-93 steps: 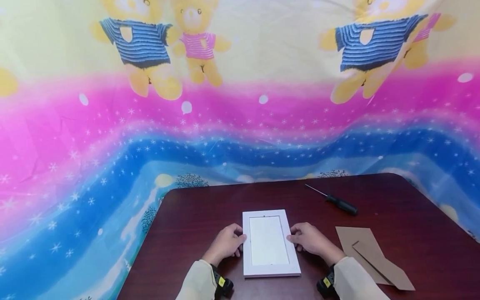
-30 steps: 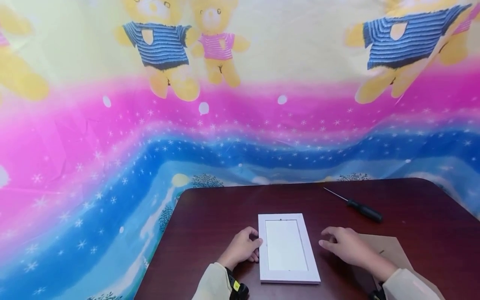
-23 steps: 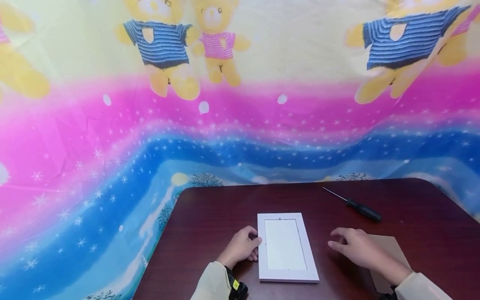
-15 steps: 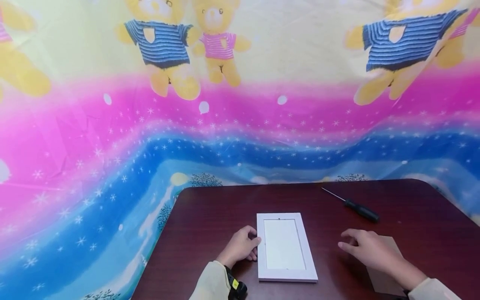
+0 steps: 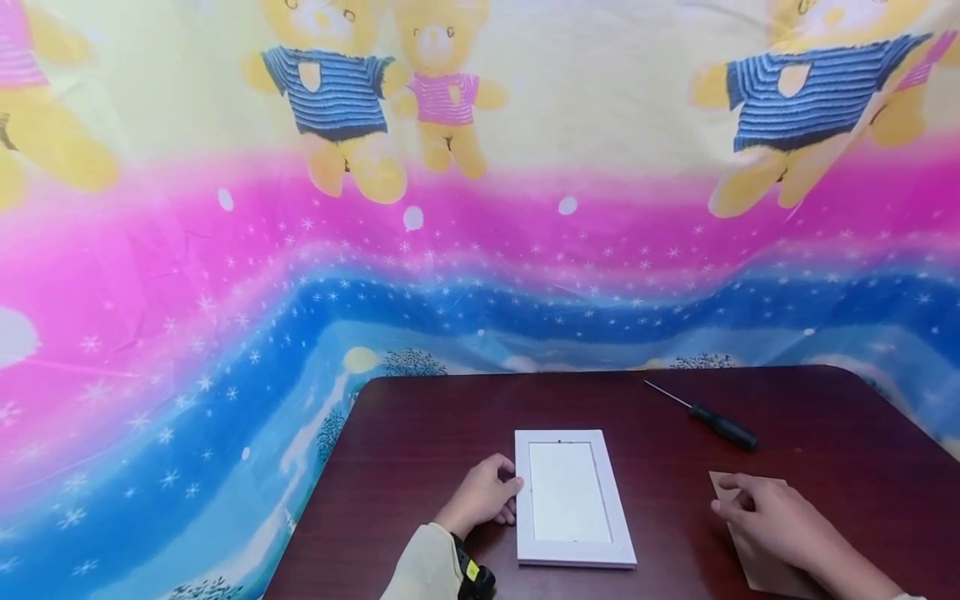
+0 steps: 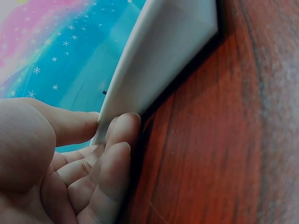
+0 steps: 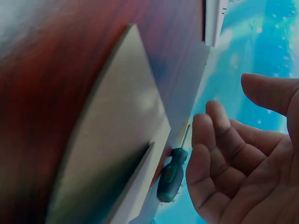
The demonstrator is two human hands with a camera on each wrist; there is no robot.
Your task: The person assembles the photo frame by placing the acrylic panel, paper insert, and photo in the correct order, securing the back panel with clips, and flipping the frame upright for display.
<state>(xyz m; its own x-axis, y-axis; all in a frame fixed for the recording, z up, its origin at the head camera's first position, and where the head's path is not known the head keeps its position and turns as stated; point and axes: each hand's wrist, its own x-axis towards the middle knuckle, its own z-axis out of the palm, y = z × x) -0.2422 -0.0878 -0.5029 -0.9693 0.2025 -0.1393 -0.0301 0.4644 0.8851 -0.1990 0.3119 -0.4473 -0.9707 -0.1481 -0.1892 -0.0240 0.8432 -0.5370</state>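
A white picture frame (image 5: pixel 611 500) lies flat on the table, its recess showing a white sheet. My left hand (image 5: pixel 483 496) grips its left edge; in the left wrist view the thumb lies on the edge of the picture frame (image 6: pixel 154 56) and the fingertips meet its side. To the right, my right hand (image 5: pixel 783 521) hovers over a brown backing board (image 5: pixel 757 562) with fingers loosely bent around nothing. In the right wrist view a stand leg (image 7: pixel 138 186) rises from the board (image 7: pixel 112 102), apart from the fingers. My hand hides much of the board in the head view.
A screwdriver (image 5: pixel 723 426) with a dark handle lies behind the board, its tip pointing back and left. The dark red table (image 5: pixel 442 417) ends at a printed cloth backdrop (image 5: pixel 525 250) with bears.
My right hand has let go of the picture frame's right edge and moved right, over the backing board. My left hand stays at the left edge. The view has turned slightly left.
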